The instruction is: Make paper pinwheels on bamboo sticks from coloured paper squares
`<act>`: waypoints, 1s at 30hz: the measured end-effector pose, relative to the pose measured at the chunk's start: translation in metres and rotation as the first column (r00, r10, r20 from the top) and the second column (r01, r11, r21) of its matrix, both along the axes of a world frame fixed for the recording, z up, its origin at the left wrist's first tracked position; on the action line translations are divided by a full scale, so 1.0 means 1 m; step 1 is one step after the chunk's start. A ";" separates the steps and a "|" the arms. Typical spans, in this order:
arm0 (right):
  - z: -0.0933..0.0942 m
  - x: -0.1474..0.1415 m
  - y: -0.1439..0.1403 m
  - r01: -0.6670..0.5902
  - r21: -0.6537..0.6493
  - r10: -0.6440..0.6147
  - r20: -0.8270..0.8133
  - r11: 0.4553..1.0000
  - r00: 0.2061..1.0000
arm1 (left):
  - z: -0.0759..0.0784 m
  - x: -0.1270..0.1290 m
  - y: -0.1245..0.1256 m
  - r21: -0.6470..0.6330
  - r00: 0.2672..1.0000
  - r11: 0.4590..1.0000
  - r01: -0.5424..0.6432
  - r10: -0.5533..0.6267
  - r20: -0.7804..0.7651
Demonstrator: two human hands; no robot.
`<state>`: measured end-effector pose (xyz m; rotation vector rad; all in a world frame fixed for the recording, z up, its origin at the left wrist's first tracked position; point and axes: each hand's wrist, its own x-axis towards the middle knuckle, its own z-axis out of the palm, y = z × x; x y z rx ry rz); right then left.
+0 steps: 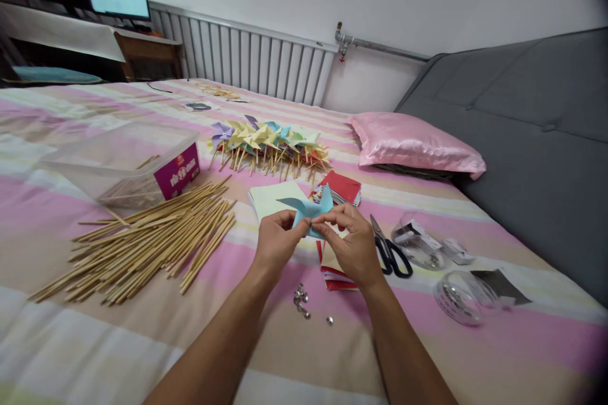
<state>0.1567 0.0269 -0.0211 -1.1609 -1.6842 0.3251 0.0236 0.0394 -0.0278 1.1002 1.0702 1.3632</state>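
Light-blue paper [310, 209] is in front of you, between your hands: thin, matte, bent into curling vanes. Your left hand [280, 237] pinches its lower left part, thumb against fingers. Your right hand [350, 239] closes on its lower right, the 2 thumbs nearly meeting. Cannot tell if anything small sits in that pinch.

Left of your hands: slim wooden sticks [156, 240], round, dry-looking, fanned in a heap, with a clear plastic box [102, 155] behind. Beyond your hands: finished pinwheels [266, 139], pastel, vanes up on sticks. Just behind the paper, a pale paper stack [278, 196], square, flat; beyond your right hand, a red stack [344, 186]. Partly under your right hand, a layered stack [336, 272]. Nearer you, shiny metal studs [300, 299], rounded, clustered, 1 apart to the right.

Tightest edge is right: scissors [392, 256] lie just beside your right hand, blades angled away. Clear round containers [458, 299] farther right. Striped sheet [213, 348] gives you room nearer and to the left, below the sticks.

Paper's long axis runs crosswise; left tip points left, right tip upward.
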 end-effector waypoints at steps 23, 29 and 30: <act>-0.001 0.001 0.002 -0.028 -0.049 0.023 -0.105 0.998 0.994 | 0.001 -0.002 0.000 0.008 0.999 0.999 0.039 -0.040 0.012; -0.001 0.000 0.002 -0.018 -0.032 0.014 -0.123 0.999 0.992 | 0.002 -0.001 0.001 0.024 0.999 0.999 0.049 -0.050 0.021; -0.002 0.000 0.002 -0.017 -0.030 0.013 -0.124 0.999 0.992 | 0.002 -0.001 0.001 0.024 0.999 0.999 0.047 -0.047 0.025</act>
